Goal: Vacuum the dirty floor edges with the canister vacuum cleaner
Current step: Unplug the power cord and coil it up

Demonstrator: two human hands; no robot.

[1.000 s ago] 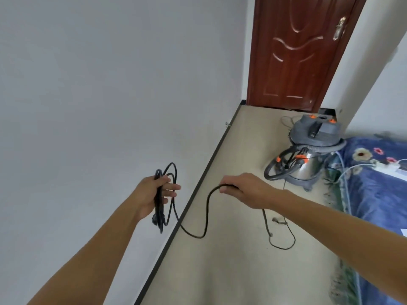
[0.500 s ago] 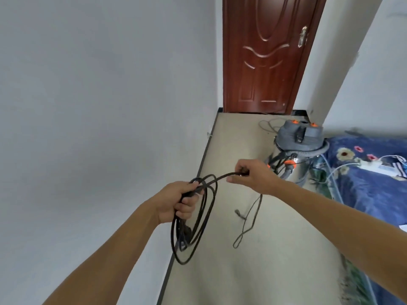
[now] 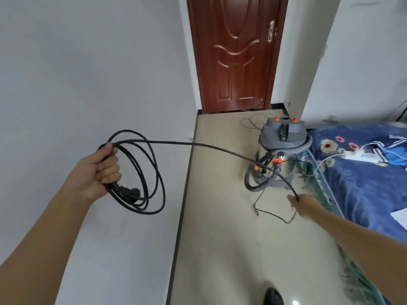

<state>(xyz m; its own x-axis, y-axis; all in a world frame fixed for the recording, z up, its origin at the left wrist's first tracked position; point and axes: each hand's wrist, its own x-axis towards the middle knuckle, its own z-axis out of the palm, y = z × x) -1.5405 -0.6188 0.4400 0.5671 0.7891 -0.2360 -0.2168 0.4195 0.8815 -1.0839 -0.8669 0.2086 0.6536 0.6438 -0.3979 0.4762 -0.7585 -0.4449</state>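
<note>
A grey canister vacuum cleaner [image 3: 284,137] with orange knobs and a steel drum stands on the beige floor beside the bed, its dark hose looped at its base. My left hand [image 3: 97,170] grips several coils of the black power cord [image 3: 154,179] in front of the white wall, the plug hanging among the loops. From the coils the cord runs taut to the right, past the vacuum, to my right hand [image 3: 302,204], which holds it low near the bed.
A brown wooden door [image 3: 235,53] closes the far end of the corridor. A bed with a blue flowered cover [image 3: 361,179] carries a white power strip and cables. A black skirting strip [image 3: 184,208] runs along the left wall. Thin loose wires lie on the floor.
My right hand has slid down the cord and moved out to the right near the bed. My left hand has lifted the coils higher. The cord between them is now stretched.
</note>
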